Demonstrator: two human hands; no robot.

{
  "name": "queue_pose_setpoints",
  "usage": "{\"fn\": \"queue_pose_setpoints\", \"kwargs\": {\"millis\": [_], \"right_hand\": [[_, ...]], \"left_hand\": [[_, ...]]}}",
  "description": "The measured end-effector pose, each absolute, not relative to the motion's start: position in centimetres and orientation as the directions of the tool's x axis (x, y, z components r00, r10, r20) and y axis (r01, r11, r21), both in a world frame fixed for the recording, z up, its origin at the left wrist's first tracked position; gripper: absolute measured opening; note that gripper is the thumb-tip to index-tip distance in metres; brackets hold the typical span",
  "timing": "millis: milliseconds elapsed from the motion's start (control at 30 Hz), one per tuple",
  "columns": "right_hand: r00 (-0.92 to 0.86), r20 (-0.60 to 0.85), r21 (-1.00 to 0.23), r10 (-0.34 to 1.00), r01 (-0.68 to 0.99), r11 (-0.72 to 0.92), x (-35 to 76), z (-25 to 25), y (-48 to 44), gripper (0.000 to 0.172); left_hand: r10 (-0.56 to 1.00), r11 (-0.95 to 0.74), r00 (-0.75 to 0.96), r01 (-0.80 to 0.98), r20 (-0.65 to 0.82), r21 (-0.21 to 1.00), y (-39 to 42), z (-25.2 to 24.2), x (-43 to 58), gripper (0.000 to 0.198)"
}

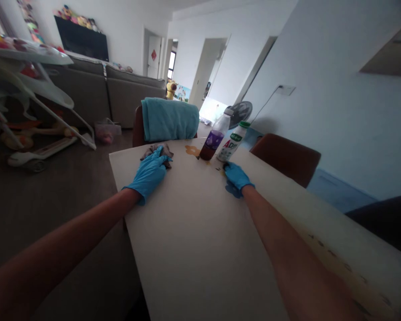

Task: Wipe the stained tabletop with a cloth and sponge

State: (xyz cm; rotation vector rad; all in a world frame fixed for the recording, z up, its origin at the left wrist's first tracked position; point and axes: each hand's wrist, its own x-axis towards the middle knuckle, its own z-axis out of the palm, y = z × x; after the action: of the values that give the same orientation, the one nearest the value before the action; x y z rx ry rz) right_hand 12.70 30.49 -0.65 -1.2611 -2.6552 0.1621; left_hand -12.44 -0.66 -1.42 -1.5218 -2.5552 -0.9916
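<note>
My left hand (151,173), in a blue glove, presses a crumpled greyish-brown cloth (169,163) on the white tabletop (187,223), near its far left corner. Also gloved in blue, my right hand (237,175) rests on the table with its fingers curled. Something small and dark shows at those fingertips, too unclear to name. Just beyond it stand a white drink bottle (230,149) with a green cap and a clear bottle (212,145) with a purple label and dark liquid inside.
A chair with a teal towel (170,119) over its back stands at the table's far end. A brown chair (284,156) is on the right. Behind are a grey sofa (130,96), a fan (242,113), a white high chair (50,80) and a scooter (47,154).
</note>
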Motion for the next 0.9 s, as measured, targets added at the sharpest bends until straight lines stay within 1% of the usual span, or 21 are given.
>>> {"fn": "queue_pose_setpoints", "kwargs": {"millis": [100,200,367,467,567,633,700,833,900], "right_hand": [[-0.629,0.113,-0.185,0.769,0.747,0.638,13.4,-0.7,27.0,0.047],[-0.661,0.102,-0.186,0.743,0.721,0.667,14.5,-0.6,22.6,0.051],[-0.741,0.077,-0.191,0.667,0.645,0.74,17.4,-1.1,13.7,0.056],[-0.795,0.082,-0.223,0.601,0.573,0.788,20.0,-2.0,7.6,0.059],[-0.852,0.136,-0.266,0.505,0.46,0.847,23.7,-2.8,1.5,0.059],[-0.874,0.167,-0.269,0.456,0.404,0.874,26.6,-3.3,-2.4,0.059],[-0.881,0.186,-0.258,0.435,0.384,0.887,29.8,-3.8,-5.9,0.064],[-0.889,0.205,-0.253,0.41,0.357,0.899,34.8,-4.5,-10.3,0.084],[-0.892,0.199,-0.253,0.405,0.353,0.901,35.9,-4.5,-11.0,0.087]], "left_hand": [[0.794,0.314,-0.519,0.796,0.316,0.518,-0.7,-1.3,-12.4,0.057],[0.796,0.314,-0.518,0.795,0.312,0.519,-0.9,-1.1,-12.3,0.059],[0.798,0.305,-0.517,0.79,0.31,0.531,-1.2,-0.7,-12.0,0.055],[0.796,0.307,-0.523,0.782,0.304,0.542,-1.5,-0.3,-11.8,0.055],[0.796,0.315,-0.53,0.775,0.293,0.548,-1.8,0.1,-11.5,0.057],[0.797,0.321,-0.533,0.771,0.283,0.55,-2.0,0.4,-11.3,0.056],[0.799,0.326,-0.535,0.769,0.275,0.55,-2.2,0.7,-11.2,0.056],[0.801,0.324,-0.533,0.77,0.273,0.55,-2.4,0.9,-11.0,0.055],[0.799,0.324,-0.534,0.77,0.276,0.549,-2.4,0.9,-11.1,0.055]]}}
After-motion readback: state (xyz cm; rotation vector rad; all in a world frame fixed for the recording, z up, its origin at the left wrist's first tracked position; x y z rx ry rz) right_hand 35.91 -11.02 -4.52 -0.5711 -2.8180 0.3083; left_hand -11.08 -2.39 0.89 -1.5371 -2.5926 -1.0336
